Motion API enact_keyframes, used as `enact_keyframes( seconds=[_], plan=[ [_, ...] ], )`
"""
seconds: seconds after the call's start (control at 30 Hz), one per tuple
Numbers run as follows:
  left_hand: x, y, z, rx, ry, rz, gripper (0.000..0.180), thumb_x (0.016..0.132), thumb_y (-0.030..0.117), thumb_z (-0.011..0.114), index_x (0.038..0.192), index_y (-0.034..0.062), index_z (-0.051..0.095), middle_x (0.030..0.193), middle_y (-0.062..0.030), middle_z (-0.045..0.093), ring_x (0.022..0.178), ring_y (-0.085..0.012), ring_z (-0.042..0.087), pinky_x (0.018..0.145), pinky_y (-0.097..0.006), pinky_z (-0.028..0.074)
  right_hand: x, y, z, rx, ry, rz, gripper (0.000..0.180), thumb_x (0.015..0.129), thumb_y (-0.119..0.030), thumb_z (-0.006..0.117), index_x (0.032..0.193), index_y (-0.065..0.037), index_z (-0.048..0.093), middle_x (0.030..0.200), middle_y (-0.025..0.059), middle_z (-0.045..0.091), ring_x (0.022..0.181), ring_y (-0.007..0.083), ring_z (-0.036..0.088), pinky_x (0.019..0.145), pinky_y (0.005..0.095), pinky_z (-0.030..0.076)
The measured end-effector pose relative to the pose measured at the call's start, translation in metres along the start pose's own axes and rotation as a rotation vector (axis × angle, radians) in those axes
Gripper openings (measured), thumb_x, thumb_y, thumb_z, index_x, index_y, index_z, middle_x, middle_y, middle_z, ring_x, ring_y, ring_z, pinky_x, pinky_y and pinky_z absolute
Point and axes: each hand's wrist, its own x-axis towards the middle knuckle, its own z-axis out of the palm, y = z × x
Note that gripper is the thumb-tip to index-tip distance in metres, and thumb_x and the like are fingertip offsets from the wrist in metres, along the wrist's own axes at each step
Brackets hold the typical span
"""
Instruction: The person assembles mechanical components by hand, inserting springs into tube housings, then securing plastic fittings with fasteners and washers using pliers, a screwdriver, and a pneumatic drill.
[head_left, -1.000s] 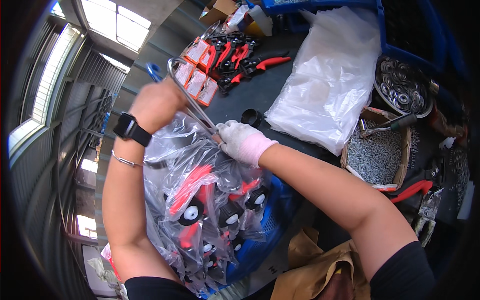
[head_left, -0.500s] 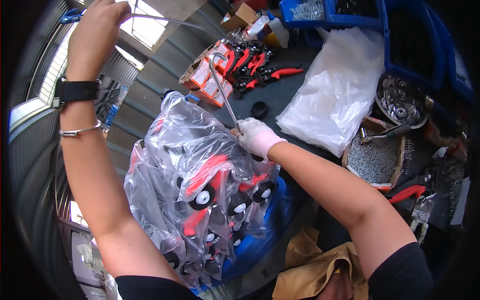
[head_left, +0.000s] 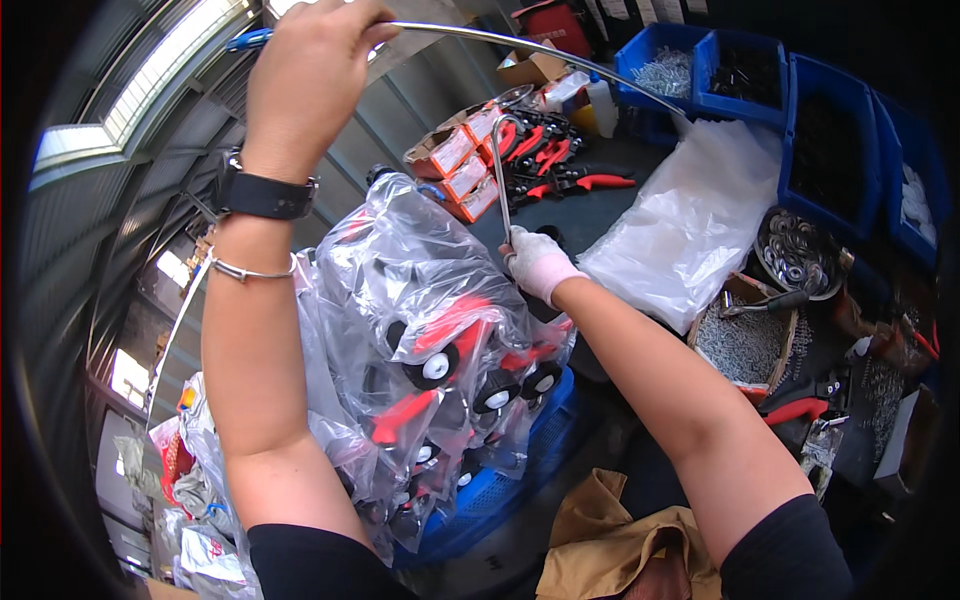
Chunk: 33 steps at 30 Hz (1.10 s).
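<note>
My left hand, bare, is raised at the upper left with its fingers closed around a long thin metal rod. A blue piece shows at the rod's left end, and the rod slopes off to the right over the bench. My right hand, in a white-and-pink glove, grips the lower end of a hook-topped metal rod. Whether the two rods are joined, I cannot tell. Just left of the glove, clear plastic bags hold red-and-black pieces with white-centred round black parts, piled on a blue crate.
Red-handled black tools lie by orange-and-white boxes. Flat clear bags cover the bench middle. Blue bins stand behind. A bowl of washers and a carton of small screws sit at the right.
My left hand has moved right and down in the picture, and the rod in it now reaches over the bench. My right hand keeps its grip. The whole view has shifted.
</note>
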Motion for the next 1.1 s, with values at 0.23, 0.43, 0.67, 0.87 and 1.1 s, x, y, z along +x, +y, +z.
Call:
enact_keyframes(
  seconds=[0.23, 0.43, 0.67, 0.87, 1.1],
  plan=[
    [-0.008, 0.007, 0.003, 0.059, 0.11, 0.018, 0.015, 0.084, 0.02, 0.06, 0.085, 0.0063, 0.066, 0.077, -0.0114, 0.062, 0.078, -0.0306, 0.056, 0.07, -0.04, 0.043, 0.008, -0.009, 0.02, -0.146, 0.008, 0.0, 0.021, 0.086, -0.016, 0.054, 0.1, -0.001, 0.057, 0.095, 0.0232, 0.064, 0.093, 0.0361, 0.061, 0.082, 0.0445, 0.048],
    [0.006, 0.027, 0.016, -0.086, 0.248, -0.148, 0.016, 0.082, 0.023, 0.061, 0.085, 0.0079, 0.066, 0.078, -0.0113, 0.062, 0.082, -0.0305, 0.057, 0.072, -0.04, 0.046, 0.005, 0.007, 0.022, -0.101, -0.007, -0.019, 0.033, 0.085, -0.022, 0.057, 0.111, -0.001, 0.051, 0.103, 0.026, 0.061, 0.099, 0.0389, 0.058, 0.086, 0.0449, 0.046],
    [-0.016, 0.061, 0.014, -0.301, 0.277, -0.289, 0.016, 0.081, 0.022, 0.062, 0.081, 0.0073, 0.067, 0.075, -0.01, 0.06, 0.08, -0.0308, 0.054, 0.072, -0.041, 0.044, -0.02, 0.022, -0.001, -0.087, -0.152, 0.123, 0.06, 0.086, -0.034, 0.055, 0.133, -0.001, 0.039, 0.118, 0.0255, 0.056, 0.112, 0.0366, 0.053, 0.096, 0.0392, 0.042],
    [-0.052, 0.093, 0.013, -0.432, 0.393, -0.501, 0.011, 0.08, 0.017, 0.063, 0.079, 0.0066, 0.066, 0.073, -0.0094, 0.058, 0.075, -0.0304, 0.051, 0.069, -0.04, 0.041, -0.044, 0.008, -0.05, 0.168, 0.121, 0.053, 0.035, 0.086, -0.021, 0.059, 0.115, -0.001, 0.052, 0.103, 0.0155, 0.063, 0.094, 0.027, 0.062, 0.083, 0.0348, 0.047],
    [-0.091, 0.127, 0.022, -0.68, 0.423, -0.551, 0.011, 0.081, 0.016, 0.064, 0.079, 0.005, 0.065, 0.07, -0.0094, 0.058, 0.071, -0.0285, 0.052, 0.067, -0.038, 0.04, -0.153, -0.071, -0.174, -1.133, 1.161, -0.611, 0.065, 0.076, -0.033, 0.07, 0.131, -0.012, 0.044, 0.127, 0.0129, 0.046, 0.115, 0.0344, 0.044, 0.101, 0.0446, 0.034]
  ],
)
